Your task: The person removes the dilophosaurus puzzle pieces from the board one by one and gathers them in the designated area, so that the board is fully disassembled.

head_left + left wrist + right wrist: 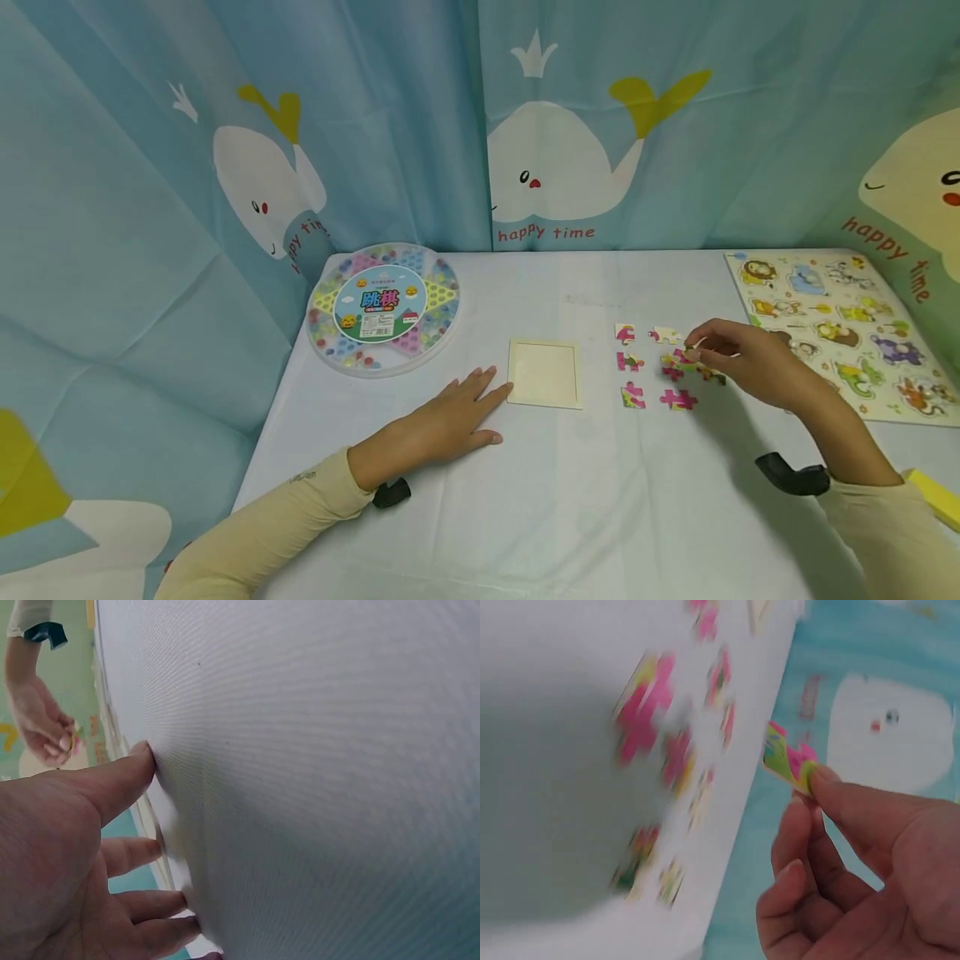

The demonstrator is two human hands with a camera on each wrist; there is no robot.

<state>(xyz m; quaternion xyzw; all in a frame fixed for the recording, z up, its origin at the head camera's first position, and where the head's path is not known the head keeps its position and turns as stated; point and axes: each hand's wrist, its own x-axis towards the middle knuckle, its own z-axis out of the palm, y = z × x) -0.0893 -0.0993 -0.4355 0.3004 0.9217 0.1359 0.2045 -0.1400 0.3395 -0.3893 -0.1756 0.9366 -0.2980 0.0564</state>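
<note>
My right hand (pixel 750 362) pinches a pink and green jigsaw piece (pixel 789 761) between thumb and index finger, lifted over the table in the right wrist view. Below and beside it several more jigsaw pieces (pixel 678 400) lie spread out, mostly pink, green and white. My left hand (pixel 453 417) rests flat on the white tablecloth with its fingers spread. Its fingertips come right to the left edge of a square, pale wooden puzzle tray (pixel 543 375), whose inside is bare. In the left wrist view the left hand's fingers (pixel 124 780) touch the cloth.
A round Chinese checkers set (pixel 382 308) with coloured marbles stands at the back left. To the right lies a wooden animal puzzle board (pixel 847 333). A yellow object (pixel 933 500) sits by the right sleeve. Blue curtains (pixel 420 125) with whales hang behind the table.
</note>
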